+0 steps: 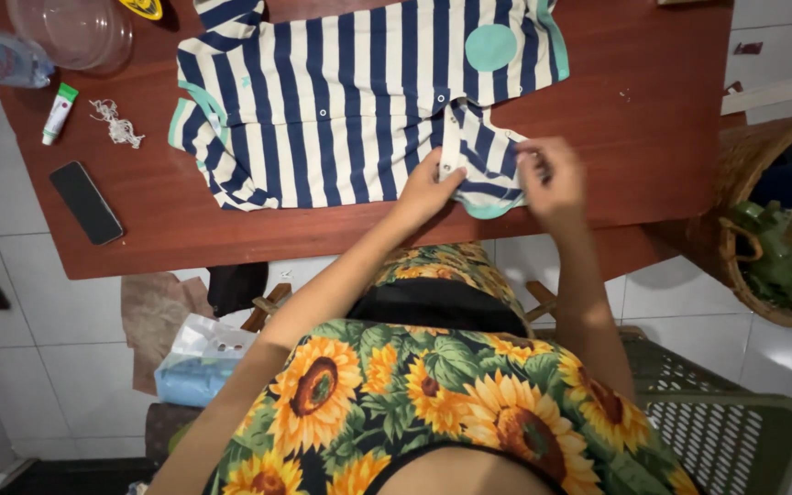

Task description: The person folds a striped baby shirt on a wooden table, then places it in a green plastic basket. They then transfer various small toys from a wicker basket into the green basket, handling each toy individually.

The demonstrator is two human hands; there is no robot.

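**Head view: snap flap of striped baby romper half done**

Head view, near first: my lap in sunflower print, a plastic laundry basket (735, 422) to my right, a clear bag (196, 359) on the floor to my left. My left hand (428, 188) pinched the snap flap of the striped romper (350, 101) at the table's (653, 119) near edge; my right hand (552, 179) pinched the teal-trimmed leg hem just beside it. Snaps looked unfastened at the crotch, judging by the loose flap. The body lay flat and spread; no fold made yet. Farther off: black phone (85, 202), small tube (60, 112), tangle of string (117, 124), clear bowl (75, 29).
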